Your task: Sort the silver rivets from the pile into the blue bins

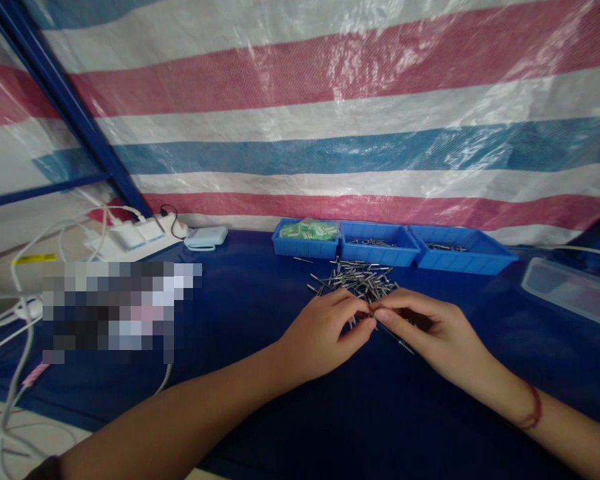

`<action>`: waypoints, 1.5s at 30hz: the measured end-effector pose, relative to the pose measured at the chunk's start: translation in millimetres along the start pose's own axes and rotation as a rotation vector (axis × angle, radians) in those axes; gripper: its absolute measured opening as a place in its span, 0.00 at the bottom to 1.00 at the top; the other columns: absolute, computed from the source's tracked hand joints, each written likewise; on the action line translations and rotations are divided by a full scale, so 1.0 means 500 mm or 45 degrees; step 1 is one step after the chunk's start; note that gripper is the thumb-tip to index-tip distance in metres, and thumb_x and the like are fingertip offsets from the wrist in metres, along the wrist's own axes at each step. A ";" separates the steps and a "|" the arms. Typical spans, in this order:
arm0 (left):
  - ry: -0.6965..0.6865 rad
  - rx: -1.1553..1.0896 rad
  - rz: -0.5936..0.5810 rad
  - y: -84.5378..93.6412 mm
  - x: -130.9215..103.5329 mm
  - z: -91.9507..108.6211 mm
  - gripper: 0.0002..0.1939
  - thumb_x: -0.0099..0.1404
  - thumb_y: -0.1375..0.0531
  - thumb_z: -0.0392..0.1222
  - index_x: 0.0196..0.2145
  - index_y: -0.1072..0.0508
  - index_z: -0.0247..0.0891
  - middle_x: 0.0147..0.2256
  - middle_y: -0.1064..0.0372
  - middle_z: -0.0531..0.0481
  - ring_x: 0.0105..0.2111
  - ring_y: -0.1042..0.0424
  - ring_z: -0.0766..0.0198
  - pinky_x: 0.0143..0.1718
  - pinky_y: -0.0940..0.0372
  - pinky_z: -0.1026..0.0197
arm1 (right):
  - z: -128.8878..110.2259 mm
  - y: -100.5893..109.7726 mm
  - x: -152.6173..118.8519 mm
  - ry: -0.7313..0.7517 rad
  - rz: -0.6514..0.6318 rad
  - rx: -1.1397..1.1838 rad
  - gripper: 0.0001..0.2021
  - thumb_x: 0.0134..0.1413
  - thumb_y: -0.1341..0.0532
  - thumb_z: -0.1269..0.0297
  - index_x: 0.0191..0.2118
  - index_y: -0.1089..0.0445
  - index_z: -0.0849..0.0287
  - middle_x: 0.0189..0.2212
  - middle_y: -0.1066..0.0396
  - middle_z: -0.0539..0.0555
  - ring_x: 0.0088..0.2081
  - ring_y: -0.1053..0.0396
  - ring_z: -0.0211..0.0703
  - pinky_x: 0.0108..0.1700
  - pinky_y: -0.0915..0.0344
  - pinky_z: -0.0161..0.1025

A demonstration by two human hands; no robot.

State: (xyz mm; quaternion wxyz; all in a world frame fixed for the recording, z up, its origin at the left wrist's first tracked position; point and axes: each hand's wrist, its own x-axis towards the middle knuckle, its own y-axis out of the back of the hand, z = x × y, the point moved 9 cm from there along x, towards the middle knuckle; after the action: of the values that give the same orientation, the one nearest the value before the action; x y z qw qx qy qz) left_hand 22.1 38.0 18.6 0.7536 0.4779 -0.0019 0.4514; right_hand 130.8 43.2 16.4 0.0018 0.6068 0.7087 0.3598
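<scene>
My left hand [325, 333] and my right hand [435, 333] meet over the blue table, fingertips almost touching. Each is closed in a pinch of thumb and forefinger. Whatever small thing sits between the fingertips is mostly hidden and too small to name. Right behind and under the fingers lies a loose pile of thin metal pins [363, 277], silver and dark, pointing in all directions. A few pins stick out below my right fingers, toward the front.
Behind the pile stand three blue bins: one [306, 248] with green-and-clear plastic packets, a middle one [380, 255] and a right one [465, 262] with metal pins. A clear plastic box [570, 293] lies right. At left are a power strip [135, 239], cables and a light-blue case [206, 237].
</scene>
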 end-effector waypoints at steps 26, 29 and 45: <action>0.172 0.007 0.227 0.032 -0.004 -0.024 0.03 0.61 0.41 0.37 0.31 0.33 0.38 0.32 0.33 0.53 0.32 0.33 0.66 0.34 0.38 0.64 | -0.009 0.006 -0.002 0.056 0.007 -0.113 0.06 0.54 0.41 0.63 0.34 0.28 0.55 0.27 0.28 0.52 0.28 0.31 0.39 0.27 0.35 0.36; 0.167 -0.004 0.260 0.037 -0.005 -0.022 0.03 0.61 0.41 0.38 0.32 0.33 0.39 0.32 0.34 0.53 0.31 0.33 0.66 0.34 0.38 0.64 | -0.009 0.005 -0.001 0.071 0.015 -0.127 0.05 0.54 0.41 0.63 0.34 0.28 0.55 0.27 0.28 0.52 0.27 0.32 0.39 0.27 0.36 0.36; 0.234 -0.008 0.238 0.031 -0.006 -0.040 0.05 0.63 0.44 0.38 0.38 0.33 0.39 0.34 0.31 0.51 0.33 0.31 0.64 0.37 0.36 0.59 | 0.164 0.243 0.030 -0.459 0.696 0.008 0.14 0.48 0.37 0.54 0.21 0.29 0.59 0.15 0.33 0.54 0.16 0.38 0.36 0.17 0.43 0.35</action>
State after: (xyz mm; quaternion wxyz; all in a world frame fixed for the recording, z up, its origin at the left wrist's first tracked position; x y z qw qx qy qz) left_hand 1.0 52.6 17.5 0.7067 0.4300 0.0211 0.5614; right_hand 267.3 98.2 24.2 0.0287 0.8286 0.5090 0.2315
